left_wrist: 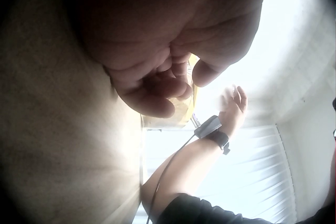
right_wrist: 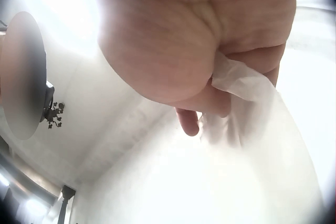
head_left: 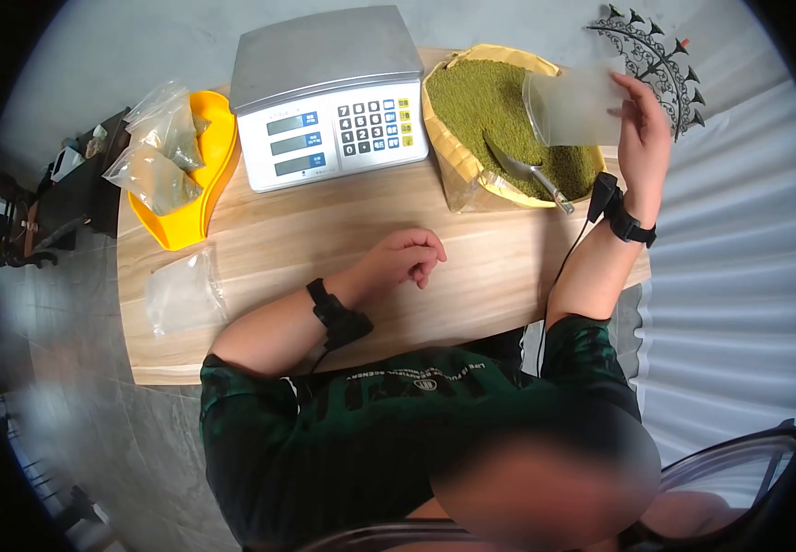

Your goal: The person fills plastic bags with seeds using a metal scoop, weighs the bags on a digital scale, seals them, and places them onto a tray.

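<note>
My right hand (head_left: 644, 129) is raised at the sack's right side and pinches a clear plastic bag (head_left: 572, 106), which spreads leftward over the sack's opening. In the right wrist view, part of the bag (right_wrist: 247, 82) is gathered between thumb and fingers. Below it stands an open yellow-edged sack (head_left: 460, 175) full of small green beans (head_left: 471, 97). A metal scoop (head_left: 519, 167) lies in the beans, its handle toward me. Over the middle of the table, my left hand (head_left: 402, 260) holds nothing, its fingers loosely curled.
A digital scale (head_left: 324, 64) stands at the back, left of the sack. Left of it, a yellow tray (head_left: 223, 170) carries filled clear bags (head_left: 163, 166). Another flat clear bag (head_left: 182, 293) lies at the table's left. A white curtain (head_left: 720, 248) hangs to the right.
</note>
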### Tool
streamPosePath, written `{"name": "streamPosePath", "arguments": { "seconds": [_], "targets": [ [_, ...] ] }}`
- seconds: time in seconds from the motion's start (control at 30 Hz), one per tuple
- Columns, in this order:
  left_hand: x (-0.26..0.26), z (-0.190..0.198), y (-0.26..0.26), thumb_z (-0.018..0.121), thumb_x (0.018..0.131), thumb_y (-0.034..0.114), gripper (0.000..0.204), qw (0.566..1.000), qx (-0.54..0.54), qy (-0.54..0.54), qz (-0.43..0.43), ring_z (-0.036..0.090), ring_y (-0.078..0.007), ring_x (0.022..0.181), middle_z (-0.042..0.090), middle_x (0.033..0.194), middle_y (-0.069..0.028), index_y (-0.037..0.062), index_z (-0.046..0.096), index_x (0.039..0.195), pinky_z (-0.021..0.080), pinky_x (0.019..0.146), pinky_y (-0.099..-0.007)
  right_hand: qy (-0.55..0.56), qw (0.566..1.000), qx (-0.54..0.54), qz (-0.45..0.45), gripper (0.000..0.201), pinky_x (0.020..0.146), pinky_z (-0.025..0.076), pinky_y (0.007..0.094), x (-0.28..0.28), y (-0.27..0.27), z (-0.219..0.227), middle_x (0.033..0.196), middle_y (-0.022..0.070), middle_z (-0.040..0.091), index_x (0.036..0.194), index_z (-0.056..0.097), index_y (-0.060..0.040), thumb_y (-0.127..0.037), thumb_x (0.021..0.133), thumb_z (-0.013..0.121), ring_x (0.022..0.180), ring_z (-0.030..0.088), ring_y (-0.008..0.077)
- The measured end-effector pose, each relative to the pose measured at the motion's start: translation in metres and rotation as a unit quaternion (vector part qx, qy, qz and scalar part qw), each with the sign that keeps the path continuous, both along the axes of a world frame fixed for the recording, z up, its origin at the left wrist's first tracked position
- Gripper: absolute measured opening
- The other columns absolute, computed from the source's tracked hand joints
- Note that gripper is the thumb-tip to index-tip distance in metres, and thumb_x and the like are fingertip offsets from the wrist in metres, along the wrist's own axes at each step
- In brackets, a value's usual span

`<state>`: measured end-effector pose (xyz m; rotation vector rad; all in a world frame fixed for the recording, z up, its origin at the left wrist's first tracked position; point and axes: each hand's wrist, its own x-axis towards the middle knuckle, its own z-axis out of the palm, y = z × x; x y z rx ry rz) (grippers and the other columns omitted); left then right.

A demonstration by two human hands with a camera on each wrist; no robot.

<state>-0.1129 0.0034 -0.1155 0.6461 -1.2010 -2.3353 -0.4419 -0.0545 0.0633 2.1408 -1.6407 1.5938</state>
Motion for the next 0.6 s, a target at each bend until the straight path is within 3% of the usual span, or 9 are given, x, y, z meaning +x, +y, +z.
{"name": "streamPosePath", "arguments": {
  "seconds": [0.17, 0.3, 0.47, 0.53, 0.57, 0.6],
  "targets": [
    [0.000, -0.003, -0.001, 0.051, 0.095, 0.011, 0.014, 1.000, -0.009, -0.007, 0.001, 0.050, -0.0093, 0.062, 0.050, 0.069, 0.0013, 0.0019, 0.060, 0.098, 0.045, 0.059, -0.0241, -0.007, 1.000, 0.015, -0.001, 0.039, 0.086, 0.054, 0.0302, 0.004, 0.006, 0.004, 0.116, 0.0107, 0.065, 0.122, 0.061, -0.0034, 0.012, 0.093, 0.039, 0.101, 0.063, 0.0161],
    [0.001, 0.001, 0.000, 0.049, 0.097, 0.011, 0.014, 1.000, -0.006, -0.006, -0.008, 0.048, -0.0109, 0.066, 0.050, 0.071, -0.0003, 0.0024, 0.060, 0.098, 0.045, 0.064, -0.0262, -0.051, 0.999, -0.008, 0.012, 0.038, 0.087, 0.053, 0.0304, 0.010, 0.014, 0.008, 0.121, 0.0106, 0.063, 0.123, 0.059, -0.0012, 0.012, 0.093, 0.039, 0.107, 0.061, 0.0177],
    [0.004, 0.004, 0.002, 0.051, 0.096, 0.014, 0.017, 1.000, -0.011, 0.013, -0.007, 0.050, -0.0110, 0.070, 0.051, 0.075, -0.0007, 0.0019, 0.059, 0.106, 0.046, 0.067, -0.0264, -0.205, 0.972, -0.057, 0.102, 0.036, 0.095, 0.047, 0.0297, 0.038, 0.029, 0.014, 0.131, 0.0140, 0.058, 0.126, 0.053, 0.0023, 0.011, 0.092, 0.045, 0.122, 0.055, 0.0203],
    [0.003, 0.011, 0.006, 0.055, 0.097, 0.020, 0.029, 0.995, -0.092, 0.022, -0.011, 0.054, -0.0131, 0.079, 0.056, 0.087, -0.0058, -0.0005, 0.058, 0.117, 0.049, 0.075, -0.0285, -0.313, 0.935, -0.056, 0.158, 0.039, 0.102, 0.040, 0.0303, 0.056, 0.035, 0.013, 0.135, 0.0156, 0.055, 0.129, 0.051, 0.0018, 0.009, 0.091, 0.050, 0.125, 0.052, 0.0203],
    [0.002, 0.019, 0.011, 0.055, 0.097, 0.020, 0.029, 0.995, -0.096, 0.017, 0.001, 0.054, -0.0131, 0.079, 0.056, 0.087, -0.0058, -0.0005, 0.058, 0.117, 0.049, 0.075, -0.0285, -0.317, 0.931, -0.056, 0.171, 0.039, 0.102, 0.040, 0.0303, 0.065, 0.036, 0.010, 0.135, 0.0156, 0.055, 0.129, 0.051, 0.0018, 0.009, 0.091, 0.050, 0.125, 0.052, 0.0203],
    [0.000, 0.030, 0.017, 0.056, 0.097, 0.024, 0.039, 0.989, -0.137, 0.052, 0.030, 0.056, -0.0157, 0.088, 0.057, 0.101, -0.0097, -0.0001, 0.051, 0.127, 0.049, 0.081, -0.0304, -0.355, 0.911, -0.037, 0.207, 0.040, 0.102, 0.040, 0.0306, 0.073, 0.036, 0.006, 0.136, 0.0154, 0.054, 0.130, 0.050, 0.0019, 0.009, 0.090, 0.050, 0.125, 0.051, 0.0203]
  ]
}}
